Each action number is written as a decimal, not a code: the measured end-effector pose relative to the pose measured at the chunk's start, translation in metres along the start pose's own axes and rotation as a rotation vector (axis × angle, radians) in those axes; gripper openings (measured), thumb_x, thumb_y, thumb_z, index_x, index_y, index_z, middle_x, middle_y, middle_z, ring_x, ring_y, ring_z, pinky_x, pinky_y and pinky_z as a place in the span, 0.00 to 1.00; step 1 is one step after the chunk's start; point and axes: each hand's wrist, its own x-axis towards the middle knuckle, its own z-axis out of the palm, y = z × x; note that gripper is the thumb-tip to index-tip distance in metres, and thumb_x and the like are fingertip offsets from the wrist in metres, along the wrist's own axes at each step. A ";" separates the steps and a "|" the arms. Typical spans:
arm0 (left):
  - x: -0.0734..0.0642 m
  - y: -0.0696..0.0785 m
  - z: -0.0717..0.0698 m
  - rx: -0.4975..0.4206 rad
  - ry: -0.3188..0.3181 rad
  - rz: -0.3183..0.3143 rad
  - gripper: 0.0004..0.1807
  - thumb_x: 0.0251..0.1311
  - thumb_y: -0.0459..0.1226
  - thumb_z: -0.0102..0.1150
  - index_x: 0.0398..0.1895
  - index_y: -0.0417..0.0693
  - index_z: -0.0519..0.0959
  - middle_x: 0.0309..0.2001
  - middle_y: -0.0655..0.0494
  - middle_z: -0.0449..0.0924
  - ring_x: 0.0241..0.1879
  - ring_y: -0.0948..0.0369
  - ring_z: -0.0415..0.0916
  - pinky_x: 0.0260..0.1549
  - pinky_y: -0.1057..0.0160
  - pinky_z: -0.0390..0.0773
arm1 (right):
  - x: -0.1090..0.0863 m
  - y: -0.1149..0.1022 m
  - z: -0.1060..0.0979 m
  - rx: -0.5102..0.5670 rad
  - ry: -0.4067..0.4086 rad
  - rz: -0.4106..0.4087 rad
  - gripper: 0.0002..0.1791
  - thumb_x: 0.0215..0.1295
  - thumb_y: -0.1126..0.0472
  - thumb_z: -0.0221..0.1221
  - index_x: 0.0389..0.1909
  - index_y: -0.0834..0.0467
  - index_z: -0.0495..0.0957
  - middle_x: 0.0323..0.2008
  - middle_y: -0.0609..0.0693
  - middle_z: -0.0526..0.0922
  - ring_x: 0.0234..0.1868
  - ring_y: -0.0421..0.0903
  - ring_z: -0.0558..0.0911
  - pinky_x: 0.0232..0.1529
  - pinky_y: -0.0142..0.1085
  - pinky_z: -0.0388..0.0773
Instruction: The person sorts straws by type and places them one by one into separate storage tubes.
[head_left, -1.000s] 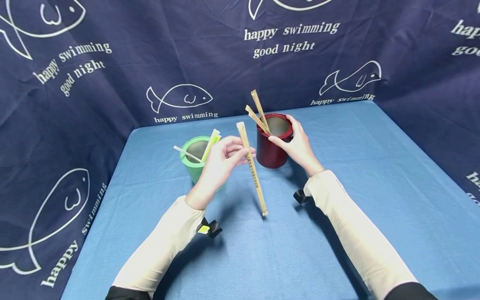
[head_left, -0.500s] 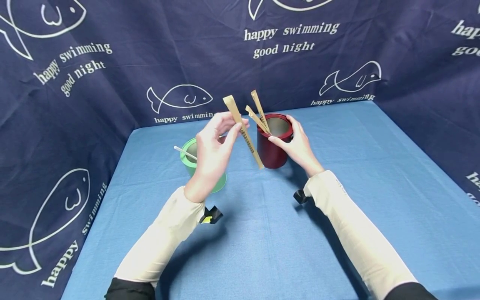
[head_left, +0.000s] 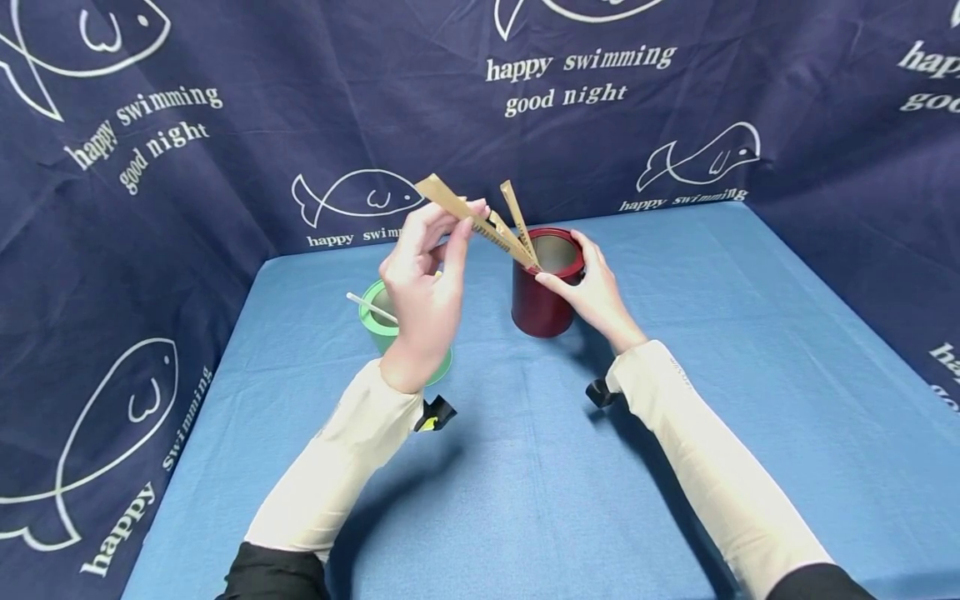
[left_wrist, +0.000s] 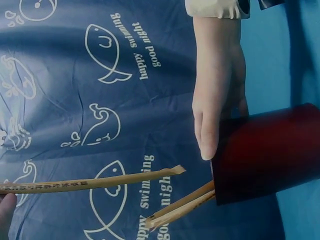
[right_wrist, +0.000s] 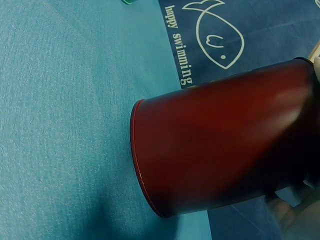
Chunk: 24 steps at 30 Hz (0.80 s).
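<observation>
My left hand [head_left: 423, 292] pinches a brown paper-wrapped straw [head_left: 447, 198] between thumb and fingers, tilted with its lower end toward the red can [head_left: 542, 304]. In the left wrist view the tip of this straw [left_wrist: 105, 181] stays apart from the can's mouth. Two similar wrapped straws [head_left: 513, 204] lean out of the can on its left side. Curled around the can's rim is my right hand [head_left: 600, 296], thumb at the front. The can stands upright on the table, and its red side [right_wrist: 225, 140] fills much of the right wrist view.
Left of the red can stands a green can [head_left: 382, 333], partly hidden behind my left hand, with a white straw [head_left: 372, 308] leaning out. A blue cloth covers the table [head_left: 525, 467]. A dark blue curtain [head_left: 420, 108] with fish prints hangs behind.
My left hand has risen away from the green can, and the wrapped straw has tipped flatter, its lower end swinging toward the red can's rim. My right hand and the red can stay put.
</observation>
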 end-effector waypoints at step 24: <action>-0.013 -0.052 0.036 0.084 -0.074 -0.091 0.10 0.63 0.31 0.57 0.44 0.32 0.78 0.41 0.41 0.86 0.42 0.55 0.85 0.39 0.60 0.85 | -0.001 -0.001 0.001 -0.009 0.019 -0.018 0.51 0.54 0.41 0.66 0.75 0.51 0.53 0.73 0.54 0.59 0.70 0.53 0.64 0.69 0.52 0.63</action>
